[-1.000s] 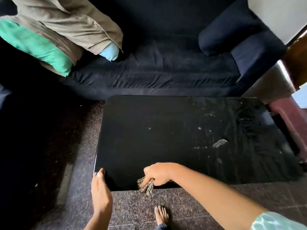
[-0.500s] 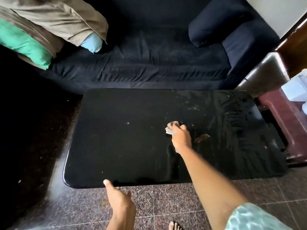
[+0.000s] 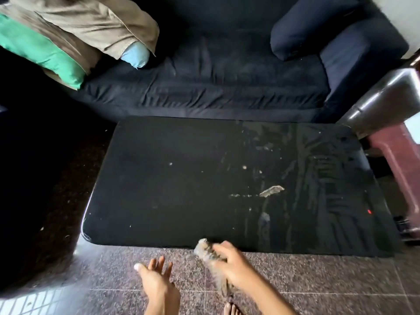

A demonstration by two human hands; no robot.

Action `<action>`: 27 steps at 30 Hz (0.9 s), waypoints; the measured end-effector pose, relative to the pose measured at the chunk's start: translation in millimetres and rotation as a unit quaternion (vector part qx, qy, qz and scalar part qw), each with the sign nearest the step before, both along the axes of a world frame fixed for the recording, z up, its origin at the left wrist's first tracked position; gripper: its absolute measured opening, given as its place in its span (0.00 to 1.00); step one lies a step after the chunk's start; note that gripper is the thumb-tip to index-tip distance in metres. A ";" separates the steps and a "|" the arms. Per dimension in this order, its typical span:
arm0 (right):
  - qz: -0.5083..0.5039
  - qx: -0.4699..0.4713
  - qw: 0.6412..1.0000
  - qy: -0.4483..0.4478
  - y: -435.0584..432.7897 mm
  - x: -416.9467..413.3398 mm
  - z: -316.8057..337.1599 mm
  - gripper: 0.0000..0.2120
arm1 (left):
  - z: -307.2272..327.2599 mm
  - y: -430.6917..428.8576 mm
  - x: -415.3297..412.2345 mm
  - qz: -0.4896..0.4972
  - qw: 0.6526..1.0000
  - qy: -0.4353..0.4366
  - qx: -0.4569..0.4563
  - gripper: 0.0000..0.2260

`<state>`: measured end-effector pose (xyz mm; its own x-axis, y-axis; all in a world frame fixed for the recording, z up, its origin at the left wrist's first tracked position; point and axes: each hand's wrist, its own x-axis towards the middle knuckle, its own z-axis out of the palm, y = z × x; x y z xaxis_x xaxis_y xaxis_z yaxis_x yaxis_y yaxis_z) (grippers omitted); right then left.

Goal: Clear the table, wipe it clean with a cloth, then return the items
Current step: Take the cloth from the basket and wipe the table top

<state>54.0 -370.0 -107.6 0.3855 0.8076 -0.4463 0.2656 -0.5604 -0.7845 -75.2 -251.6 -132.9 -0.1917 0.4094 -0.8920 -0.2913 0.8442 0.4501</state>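
A low black glossy table (image 3: pixel 181 189) fills the middle of the head view, with streaks, pale crumbs and a torn grey scrap (image 3: pixel 271 191) on its right half. My right hand (image 3: pixel 234 267) grips a brownish cloth (image 3: pixel 205 250) just off the table's near edge, the cloth blurred and trailing down under the hand. My left hand (image 3: pixel 156 280) hovers palm-up with fingers spread below the near edge, left of the cloth, holding nothing.
A dark blue sofa (image 3: pixel 216 83) stands right behind the table, with tan and green cushions (image 3: pixel 68 37) at its left and a dark bolster (image 3: pixel 302 30) at its right. A maroon stand (image 3: pixel 400 160) sits at the right. My bare foot (image 3: pixel 230 309) is on the speckled floor.
My right hand swept the cloth from the table's middle back to the near edge and just off it. My left hand opened palm-up beside it.
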 end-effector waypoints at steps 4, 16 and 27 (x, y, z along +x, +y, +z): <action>-0.253 -0.062 0.951 -0.164 -23.7 80.9 2.4 0.20 | 22.7 -7.2 30.8 -0.026 0.999 -0.021 -0.002 0.30; 0.069 -0.028 0.983 -0.168 87.8 -42.4 -23.1 0.14 | 27.2 11.8 44.3 -0.002 1.000 0.003 0.015 0.28; -0.283 -0.020 0.945 -0.160 72.5 174.4 -10.5 0.15 | 33.4 36.2 67.6 -0.022 0.998 0.008 -0.052 0.26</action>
<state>228.4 -297.5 -118.2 0.8716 0.4154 -0.2601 0.1334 -0.7117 -0.6897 -7.6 -215.4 -99.5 -0.1900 0.3231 -0.9271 -0.2460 0.8985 0.3636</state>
